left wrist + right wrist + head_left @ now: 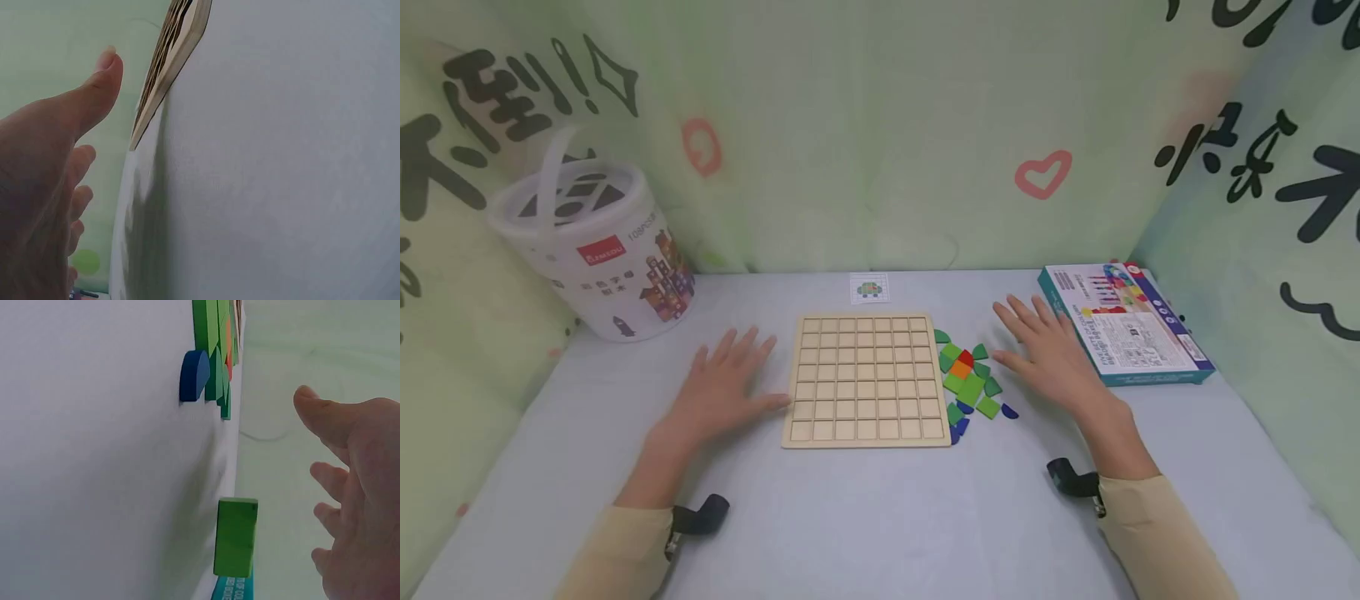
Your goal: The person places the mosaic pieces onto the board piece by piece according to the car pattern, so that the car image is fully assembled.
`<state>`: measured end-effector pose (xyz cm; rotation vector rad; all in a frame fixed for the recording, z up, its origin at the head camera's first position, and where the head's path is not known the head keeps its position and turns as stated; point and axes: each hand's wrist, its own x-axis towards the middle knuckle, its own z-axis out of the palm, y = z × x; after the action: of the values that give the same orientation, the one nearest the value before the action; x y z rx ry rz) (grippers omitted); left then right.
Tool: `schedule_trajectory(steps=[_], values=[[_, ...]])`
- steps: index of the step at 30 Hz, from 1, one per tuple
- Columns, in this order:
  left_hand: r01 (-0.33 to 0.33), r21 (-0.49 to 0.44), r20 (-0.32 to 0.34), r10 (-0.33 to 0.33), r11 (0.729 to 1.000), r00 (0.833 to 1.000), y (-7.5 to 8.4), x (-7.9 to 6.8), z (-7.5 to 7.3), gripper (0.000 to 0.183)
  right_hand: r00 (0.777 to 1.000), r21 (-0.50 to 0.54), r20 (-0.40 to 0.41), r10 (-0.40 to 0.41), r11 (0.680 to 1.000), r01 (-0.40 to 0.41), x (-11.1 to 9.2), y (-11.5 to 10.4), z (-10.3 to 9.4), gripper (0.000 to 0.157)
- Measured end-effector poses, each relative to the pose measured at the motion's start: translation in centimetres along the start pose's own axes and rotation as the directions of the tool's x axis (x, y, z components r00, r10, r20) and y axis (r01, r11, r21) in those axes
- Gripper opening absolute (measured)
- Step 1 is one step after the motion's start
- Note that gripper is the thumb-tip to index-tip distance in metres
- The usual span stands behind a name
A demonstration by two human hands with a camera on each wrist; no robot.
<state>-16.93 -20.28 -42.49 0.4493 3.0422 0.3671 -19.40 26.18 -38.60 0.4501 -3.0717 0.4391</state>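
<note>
Holding nothing, the fingers of the left hand (pixel 718 396) and the right hand (pixel 1048 354) are extended and parted, left and right of the frame's centre. The left thumb lies just beside the board (pixel 866 389) at mid-frame; contact cannot be told. This gridded board appears to be wood: probably light, stiff and best held by opposite rims. Right of it, near the right fingers, lie the coloured blocks (pixel 970 388), small and apparently rigid, likely light and hard to break; smooth faces could slip, so a pinch across two side edges would suit. One blue half-round (pixel 1010 412) lies slightly apart at the cluster's right, its curved side offering less purchase. In the right-wrist view, a green block (pixel 235 537) appears at lower centre. Farther out are a picture card (pixel 869 289) at upper centre, a box (pixel 1138 333) at right and a bucket (pixel 617 275) at upper left.
</note>
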Motion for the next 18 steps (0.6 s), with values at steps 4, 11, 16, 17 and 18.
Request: schedule_trajectory(steps=[4,11,16,17,18], values=[[-0.045,-0.044,0.053,0.047,0.998,0.997,0.6,-0.2,0.4,0.098,0.999,0.002,0.046,-0.006,1.000,0.006,1.0,-0.8,0.4,0.071],[-0.076,-0.120,0.111,0.090,0.990,0.990,1.8,-0.7,0.5,0.102,0.994,-0.034,0.109,0.004,0.999,0.000,2.2,-1.7,1.7,0.058],[-0.078,-0.124,0.152,0.096,0.989,0.984,2.3,-0.8,0.3,0.107,0.993,-0.056,0.116,-0.006,0.998,0.013,2.4,-1.7,2.3,0.043],[-0.081,-0.124,0.157,0.100,0.989,0.982,2.3,-0.8,0.3,0.109,0.993,-0.053,0.115,-0.007,0.999,0.013,2.5,-1.6,2.3,0.040],[-0.087,-0.123,0.160,0.106,0.989,0.981,2.3,-0.8,0.3,0.110,0.994,-0.051,0.112,-0.009,0.999,0.015,2.5,-1.6,2.3,0.038]])
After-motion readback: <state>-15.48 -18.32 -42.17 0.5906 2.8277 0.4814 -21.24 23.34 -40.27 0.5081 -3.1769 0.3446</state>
